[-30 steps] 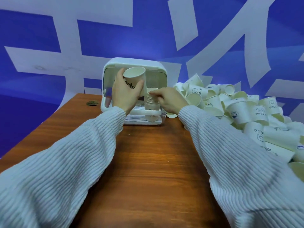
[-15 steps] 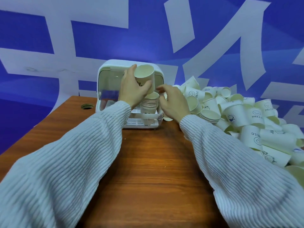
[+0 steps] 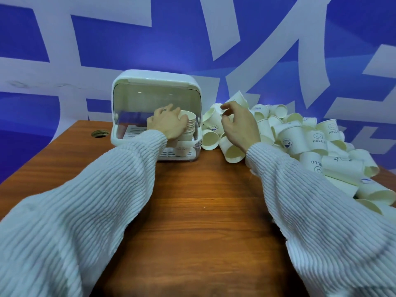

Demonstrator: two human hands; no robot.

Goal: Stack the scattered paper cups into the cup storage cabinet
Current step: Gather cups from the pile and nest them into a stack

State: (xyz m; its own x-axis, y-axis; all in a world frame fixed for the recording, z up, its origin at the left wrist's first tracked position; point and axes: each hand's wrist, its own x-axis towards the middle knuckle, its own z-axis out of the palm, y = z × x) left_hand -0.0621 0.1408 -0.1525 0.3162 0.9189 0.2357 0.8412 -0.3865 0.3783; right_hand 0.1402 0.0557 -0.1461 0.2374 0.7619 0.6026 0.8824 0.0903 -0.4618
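The cup storage cabinet stands at the table's far edge, with a stack of cups inside at its right. The heap of loose cups lies right of the cabinet, on the table

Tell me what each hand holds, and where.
Left hand grips the top of the cup stack in the cabinet, fingers at the rim. Right hand holds nothing, hovering over the loose cups.

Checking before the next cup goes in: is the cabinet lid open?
Open. The cup storage cabinet has its clear lid raised, and the left hand reaches inside.
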